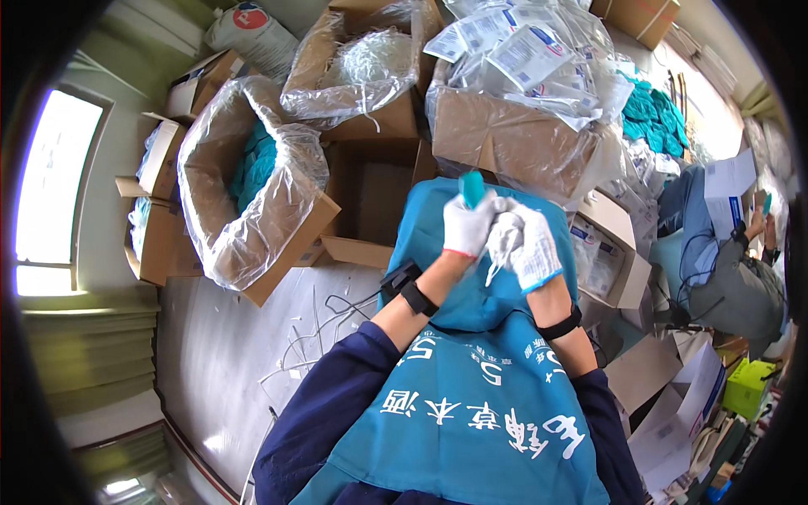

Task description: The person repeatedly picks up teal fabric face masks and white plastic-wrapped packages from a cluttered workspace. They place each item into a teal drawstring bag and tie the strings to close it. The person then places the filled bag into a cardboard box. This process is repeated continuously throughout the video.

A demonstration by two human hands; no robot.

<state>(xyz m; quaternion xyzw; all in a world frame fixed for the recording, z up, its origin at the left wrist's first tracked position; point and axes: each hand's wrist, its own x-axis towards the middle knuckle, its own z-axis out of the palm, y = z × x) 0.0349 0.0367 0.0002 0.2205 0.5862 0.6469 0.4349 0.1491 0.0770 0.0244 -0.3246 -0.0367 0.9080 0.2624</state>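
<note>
My left hand (pixel 468 225), in a white knit glove with a red cuff, is closed around a small teal piece (pixel 472 188) that sticks up above its fingers. I cannot make out what kind of thing it is. Close against it on the right, my right hand (pixel 530 244) wears a white glove with a blue cuff. Its fingers are curled in, and a pale, loose end dangles below them; what they hold is hidden. Both hands are above my lap, which a blue-teal apron (pixel 471 353) with white lettering covers.
Ahead stands a carton (pixel 497 135) heaped with printed plastic packets (pixel 530 57). A plastic-lined carton (pixel 252 244) with teal items is on the left, beside an open carton (pixel 370 198). Cables (pixel 316 324) lie on the floor. Another person (pixel 732 278) sits at the right.
</note>
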